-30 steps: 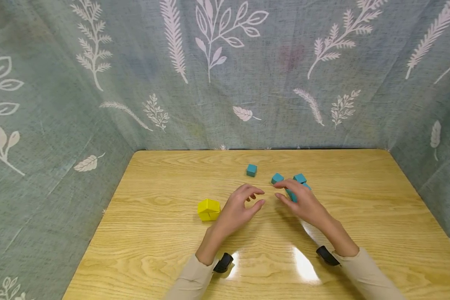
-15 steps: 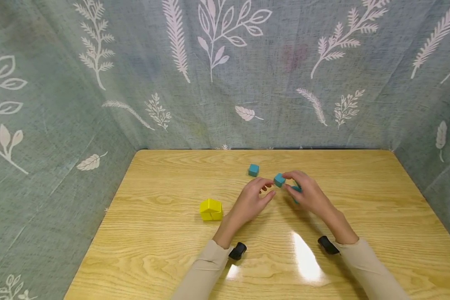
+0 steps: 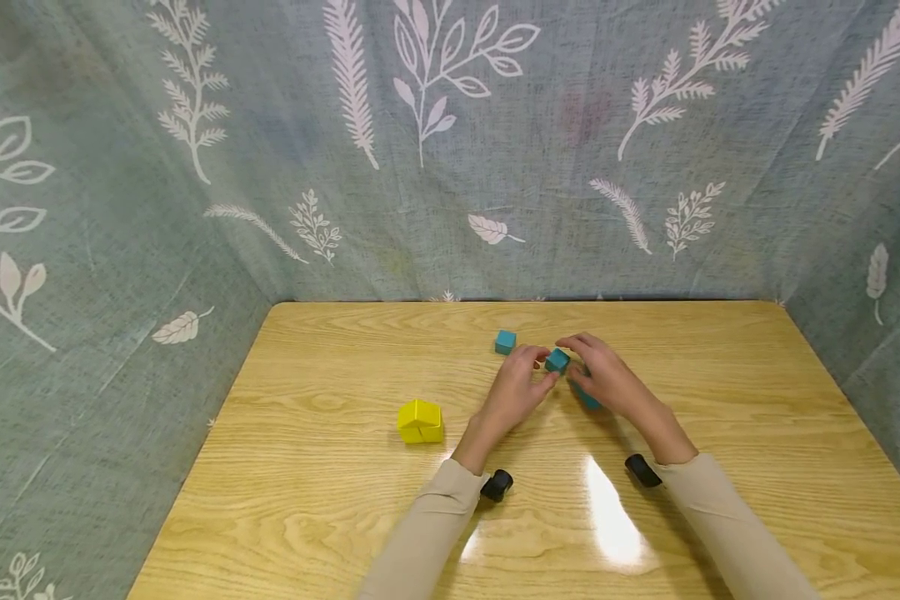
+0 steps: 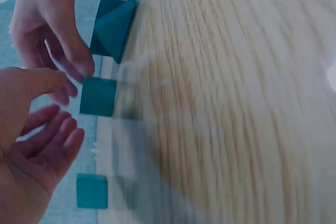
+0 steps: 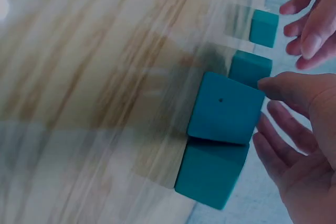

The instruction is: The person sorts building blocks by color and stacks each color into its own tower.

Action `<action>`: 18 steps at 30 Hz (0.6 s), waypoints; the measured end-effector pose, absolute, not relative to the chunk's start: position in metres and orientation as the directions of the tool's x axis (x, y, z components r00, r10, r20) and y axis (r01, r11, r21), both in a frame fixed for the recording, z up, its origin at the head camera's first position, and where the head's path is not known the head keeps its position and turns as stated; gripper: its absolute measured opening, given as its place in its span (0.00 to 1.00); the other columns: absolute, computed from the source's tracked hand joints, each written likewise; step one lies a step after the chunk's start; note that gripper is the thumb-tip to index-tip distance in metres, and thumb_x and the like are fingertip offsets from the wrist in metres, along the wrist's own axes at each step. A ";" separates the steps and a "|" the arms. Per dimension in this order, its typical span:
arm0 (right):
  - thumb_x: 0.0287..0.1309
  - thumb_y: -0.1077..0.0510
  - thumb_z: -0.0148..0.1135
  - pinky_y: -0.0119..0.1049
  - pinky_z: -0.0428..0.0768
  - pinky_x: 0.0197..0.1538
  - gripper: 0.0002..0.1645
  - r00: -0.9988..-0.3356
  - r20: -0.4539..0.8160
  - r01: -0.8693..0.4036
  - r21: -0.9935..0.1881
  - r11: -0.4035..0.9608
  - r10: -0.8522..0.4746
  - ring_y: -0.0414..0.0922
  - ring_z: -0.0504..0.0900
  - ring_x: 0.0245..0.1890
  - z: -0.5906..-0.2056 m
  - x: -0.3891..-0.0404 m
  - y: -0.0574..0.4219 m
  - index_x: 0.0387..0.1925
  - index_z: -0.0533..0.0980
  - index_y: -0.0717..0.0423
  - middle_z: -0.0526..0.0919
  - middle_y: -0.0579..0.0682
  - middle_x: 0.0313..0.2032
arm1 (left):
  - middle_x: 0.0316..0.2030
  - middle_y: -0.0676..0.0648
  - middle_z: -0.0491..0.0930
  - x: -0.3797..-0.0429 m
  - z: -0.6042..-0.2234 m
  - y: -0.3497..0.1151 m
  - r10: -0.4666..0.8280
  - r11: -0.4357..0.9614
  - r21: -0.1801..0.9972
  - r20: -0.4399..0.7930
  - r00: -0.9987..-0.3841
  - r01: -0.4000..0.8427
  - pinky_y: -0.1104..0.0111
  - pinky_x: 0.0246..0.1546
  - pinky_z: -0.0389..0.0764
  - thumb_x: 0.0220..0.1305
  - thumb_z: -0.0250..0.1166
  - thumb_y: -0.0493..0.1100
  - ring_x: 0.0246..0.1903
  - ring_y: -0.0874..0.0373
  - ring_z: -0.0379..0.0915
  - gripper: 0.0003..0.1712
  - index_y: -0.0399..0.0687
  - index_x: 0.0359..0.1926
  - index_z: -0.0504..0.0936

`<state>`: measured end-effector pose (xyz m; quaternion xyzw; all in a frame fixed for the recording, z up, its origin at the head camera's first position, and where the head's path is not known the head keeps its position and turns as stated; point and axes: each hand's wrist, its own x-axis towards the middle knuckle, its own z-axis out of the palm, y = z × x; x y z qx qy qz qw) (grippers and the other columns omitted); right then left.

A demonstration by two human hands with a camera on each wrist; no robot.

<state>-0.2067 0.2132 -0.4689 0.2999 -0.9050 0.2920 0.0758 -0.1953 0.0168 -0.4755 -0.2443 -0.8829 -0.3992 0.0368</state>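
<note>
A small teal cube (image 3: 557, 361) stands on the table between the two hands. My left hand (image 3: 516, 385) is at its left side, thumb and fingers spread apart around that side. From the right, my right hand (image 3: 606, 379) comes close, its thumb tip right at the cube (image 5: 251, 69) in the right wrist view. Neither hand visibly pinches it. Larger teal blocks, one (image 5: 226, 106) with a small dark dot and another (image 5: 210, 171) beside it, stand next to the right hand. The right hand partly covers these blocks in the head view. Another teal cube (image 3: 506, 342) sits behind the left hand.
Yellow blocks (image 3: 420, 422) stand together in a house-like shape left of the left forearm. The wooden table (image 3: 307, 500) is bordered at the back and sides by a leaf-patterned grey-green cloth (image 3: 390, 217). Black wrist devices (image 3: 497, 485) sit at both sleeves.
The left hand has moved right and forward up to the small teal cube. The right hand reached that cube and now lies a little apart from it. The cube appears slightly turned.
</note>
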 end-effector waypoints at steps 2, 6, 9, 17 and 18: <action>0.61 0.75 0.66 0.53 0.83 0.47 0.26 -0.800 0.296 -0.599 -0.454 0.660 -0.522 0.62 0.81 0.50 -0.470 -0.208 0.212 0.61 0.74 0.73 0.79 0.67 0.53 | 0.53 0.37 0.79 -0.197 -0.479 0.022 0.392 0.563 0.704 0.233 -0.890 0.433 0.71 0.48 0.81 0.71 0.68 0.39 0.50 0.47 0.79 0.22 0.32 0.60 0.78; 0.61 0.76 0.66 0.54 0.84 0.49 0.25 -0.783 0.289 -0.621 -0.429 0.656 -0.552 0.63 0.81 0.50 -0.473 -0.210 0.210 0.60 0.74 0.75 0.79 0.68 0.53 | 0.52 0.36 0.78 -0.198 -0.484 0.031 0.358 0.573 0.721 0.207 -0.911 0.389 0.74 0.46 0.81 0.70 0.69 0.39 0.47 0.48 0.80 0.23 0.30 0.61 0.77; 0.61 0.76 0.66 0.55 0.84 0.51 0.25 -0.785 0.283 -0.616 -0.439 0.654 -0.551 0.64 0.81 0.51 -0.474 -0.211 0.209 0.59 0.74 0.75 0.78 0.68 0.53 | 0.50 0.36 0.77 -0.198 -0.484 0.034 0.330 0.583 0.722 0.209 -0.921 0.373 0.74 0.43 0.81 0.69 0.70 0.38 0.44 0.48 0.80 0.23 0.29 0.61 0.77; 0.59 0.74 0.69 0.51 0.84 0.49 0.21 -0.778 0.294 -0.619 -0.514 0.594 -0.556 0.60 0.83 0.48 -0.476 -0.213 0.210 0.55 0.78 0.71 0.80 0.64 0.49 | 0.49 0.38 0.77 -0.198 -0.486 0.030 0.297 0.597 0.729 0.186 -0.936 0.335 0.74 0.41 0.80 0.69 0.68 0.33 0.43 0.51 0.78 0.20 0.32 0.59 0.78; 0.59 0.74 0.70 0.51 0.84 0.49 0.21 -0.771 0.305 -0.626 -0.523 0.578 -0.559 0.60 0.83 0.48 -0.477 -0.212 0.210 0.54 0.78 0.70 0.80 0.63 0.48 | 0.49 0.38 0.77 -0.198 -0.486 0.029 0.295 0.589 0.739 0.179 -0.939 0.326 0.74 0.42 0.80 0.69 0.68 0.33 0.43 0.51 0.78 0.19 0.32 0.59 0.78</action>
